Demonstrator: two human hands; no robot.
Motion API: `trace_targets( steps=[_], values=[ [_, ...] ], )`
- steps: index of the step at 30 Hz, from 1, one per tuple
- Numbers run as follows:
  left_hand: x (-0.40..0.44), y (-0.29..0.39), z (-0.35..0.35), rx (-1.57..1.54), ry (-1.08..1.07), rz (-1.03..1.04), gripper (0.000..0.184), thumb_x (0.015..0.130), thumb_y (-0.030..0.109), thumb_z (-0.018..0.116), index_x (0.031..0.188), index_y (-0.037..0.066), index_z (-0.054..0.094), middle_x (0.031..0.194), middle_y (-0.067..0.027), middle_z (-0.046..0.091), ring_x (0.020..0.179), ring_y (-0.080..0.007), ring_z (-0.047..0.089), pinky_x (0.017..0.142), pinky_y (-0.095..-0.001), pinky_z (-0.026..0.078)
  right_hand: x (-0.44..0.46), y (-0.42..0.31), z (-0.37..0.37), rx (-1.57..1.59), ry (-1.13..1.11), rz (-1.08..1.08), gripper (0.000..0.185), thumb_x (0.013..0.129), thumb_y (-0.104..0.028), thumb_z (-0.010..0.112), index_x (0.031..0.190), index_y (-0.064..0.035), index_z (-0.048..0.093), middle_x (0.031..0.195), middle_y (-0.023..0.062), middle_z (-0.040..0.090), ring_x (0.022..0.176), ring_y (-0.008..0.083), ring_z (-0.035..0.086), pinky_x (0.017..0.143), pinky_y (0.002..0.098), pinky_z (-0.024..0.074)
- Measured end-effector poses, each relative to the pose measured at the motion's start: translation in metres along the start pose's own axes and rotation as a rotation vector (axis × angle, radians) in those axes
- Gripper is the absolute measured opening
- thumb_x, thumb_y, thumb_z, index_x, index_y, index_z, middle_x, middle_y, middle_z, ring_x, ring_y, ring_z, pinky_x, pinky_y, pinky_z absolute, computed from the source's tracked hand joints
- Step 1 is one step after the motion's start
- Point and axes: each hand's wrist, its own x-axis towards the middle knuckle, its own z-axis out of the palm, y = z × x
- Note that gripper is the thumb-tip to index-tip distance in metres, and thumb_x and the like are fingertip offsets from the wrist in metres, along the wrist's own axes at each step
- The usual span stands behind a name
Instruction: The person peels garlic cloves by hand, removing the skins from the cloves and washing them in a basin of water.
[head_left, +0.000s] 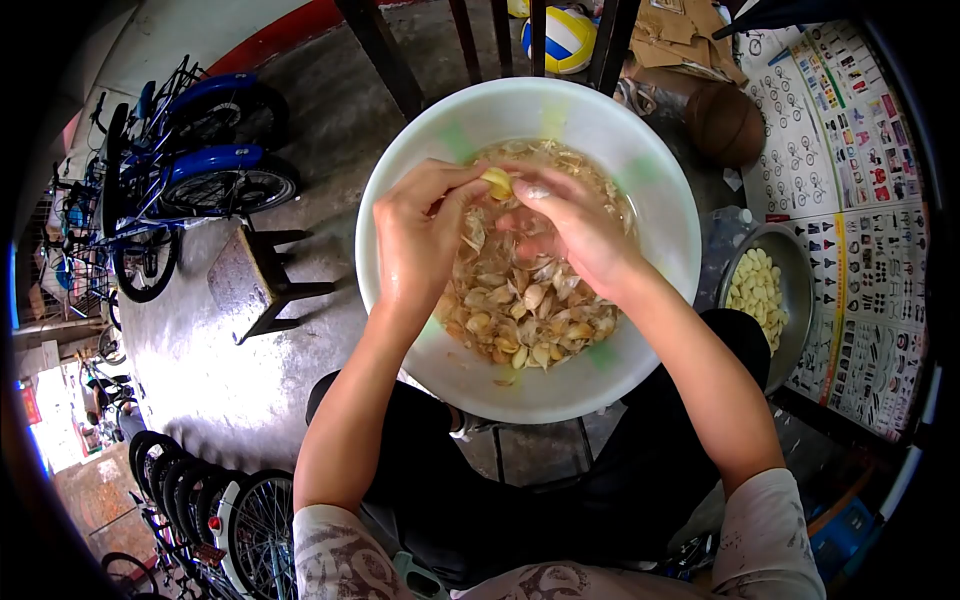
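A yellowish garlic clove point(497, 183) is held up over the big white basin point(672, 215). My left hand point(418, 225) pinches it between thumb and fingertips. From the other side, the thumb of my right hand point(588, 230) meets the clove, with a small white bit on its nail. The other fingers of that hand curl beneath and are partly blurred. Below both hands, many unpeeled garlic cloves point(535, 300) and loose papery skins lie in water in the basin.
A metal bowl point(800, 310) of peeled cloves point(757, 290) stands at right, beside a printed sheet point(845, 220). A wooden stool point(250, 275) and bicycles point(215, 175) are at left. Behind the basin are dark bars point(465, 40), a volleyball point(560, 42) and a brown ball point(722, 125).
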Motion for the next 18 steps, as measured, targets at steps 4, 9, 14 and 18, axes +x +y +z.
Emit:
trace_targets(
  steps=[4, 9, 14, 18],
  values=[
    [0.002, 0.001, -0.003, 0.163, -0.049, 0.176, 0.018, 0.081, -0.002, 0.07, 0.099, -0.001, 0.074, 0.084, -0.0131, 0.068, 0.07, -0.0223, 0.066, 0.064, -0.031, 0.051, 0.003, -0.003, -0.005, -0.098, -0.062, -0.146, 0.032, 0.098, -0.022, 0.06, 0.119, 0.0024, 0.064, 0.102, 0.0065, 0.069, 0.094, 0.0131, 0.067, 0.079, 0.0251, 0.0557],
    [-0.001, 0.005, -0.003, 0.288, -0.046, 0.25, 0.015, 0.08, -0.004, 0.071, 0.095, -0.001, 0.073, 0.079, -0.0102, 0.067, 0.07, -0.0189, 0.065, 0.064, -0.0294, 0.051, 0.003, -0.004, -0.014, 0.044, -0.112, -0.004, 0.026, 0.098, -0.016, 0.061, 0.114, 0.0039, 0.066, 0.103, 0.0112, 0.069, 0.094, 0.0168, 0.07, 0.079, 0.0257, 0.0564],
    [0.005, 0.003, -0.002, 0.403, 0.034, 0.558, 0.011, 0.078, -0.006, 0.073, 0.088, -0.002, 0.069, 0.079, -0.0106, 0.066, 0.069, -0.0225, 0.065, 0.063, -0.0298, 0.051, 0.003, 0.002, -0.016, 0.231, -0.13, 0.05, 0.025, 0.098, -0.014, 0.06, 0.114, 0.0028, 0.065, 0.105, 0.0115, 0.068, 0.094, 0.0187, 0.07, 0.081, 0.0275, 0.0569],
    [0.008, -0.001, 0.002, 0.334, 0.048, 0.603, 0.011, 0.08, -0.008, 0.07, 0.088, -0.002, 0.068, 0.081, -0.0101, 0.067, 0.071, -0.0212, 0.066, 0.065, -0.0289, 0.053, 0.004, 0.0, -0.015, 0.305, -0.084, 0.017, 0.025, 0.098, -0.015, 0.059, 0.115, 0.0021, 0.065, 0.107, 0.0121, 0.067, 0.098, 0.019, 0.068, 0.086, 0.0295, 0.0559]
  ],
)
